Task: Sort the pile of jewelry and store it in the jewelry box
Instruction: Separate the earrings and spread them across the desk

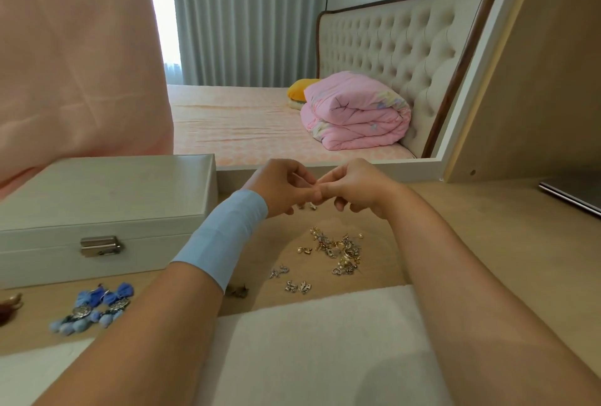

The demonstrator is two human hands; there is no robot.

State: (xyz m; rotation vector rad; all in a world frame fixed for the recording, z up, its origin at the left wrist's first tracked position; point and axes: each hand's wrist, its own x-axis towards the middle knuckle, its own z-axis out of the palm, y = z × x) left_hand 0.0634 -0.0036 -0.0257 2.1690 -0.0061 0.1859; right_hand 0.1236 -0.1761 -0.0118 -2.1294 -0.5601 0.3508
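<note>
Jewelry pile (338, 251) near left grip (286, 189) and right grip (356, 189), fingertips curled together, contents impossible to tell

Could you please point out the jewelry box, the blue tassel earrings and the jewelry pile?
jewelry box (97, 197): head view, on the closed lid.
blue tassel earrings (81, 312): head view, on the left earring's silver disc.
jewelry pile (341, 252): head view, on the heap's middle.

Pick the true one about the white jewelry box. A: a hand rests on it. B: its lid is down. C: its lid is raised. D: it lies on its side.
B: the jewelry box sits flat with its lid down over the metal clasp in front.
</note>
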